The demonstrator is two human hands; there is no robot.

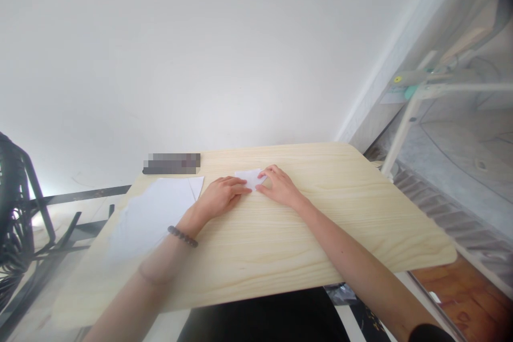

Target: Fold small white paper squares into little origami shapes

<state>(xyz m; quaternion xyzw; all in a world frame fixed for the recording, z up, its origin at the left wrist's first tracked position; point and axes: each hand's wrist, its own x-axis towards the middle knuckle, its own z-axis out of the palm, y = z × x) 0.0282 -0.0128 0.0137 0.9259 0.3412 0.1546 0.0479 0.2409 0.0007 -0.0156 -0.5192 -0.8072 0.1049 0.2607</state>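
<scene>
A small piece of white paper (249, 175), seemingly folded, lies on the table between my two hands. My left hand (222, 196), with a dark bead bracelet on its wrist, grips the paper's left side with thumb and fingertips. On the right edge, my right hand (279, 186) pinches the paper between its thumb and curled fingers. Part of the paper's edges is hidden under the fingertips. Larger white sheets (156, 208) lie spread out beside my left forearm, which covers some of them.
The pale wooden table (340, 224) stands against a white wall (240, 64). A pixelated dark object (172, 164) lies at its back left edge. Black chair-like frames (36, 197) stand at the left. A white metal frame (403, 128) rises beyond the right edge.
</scene>
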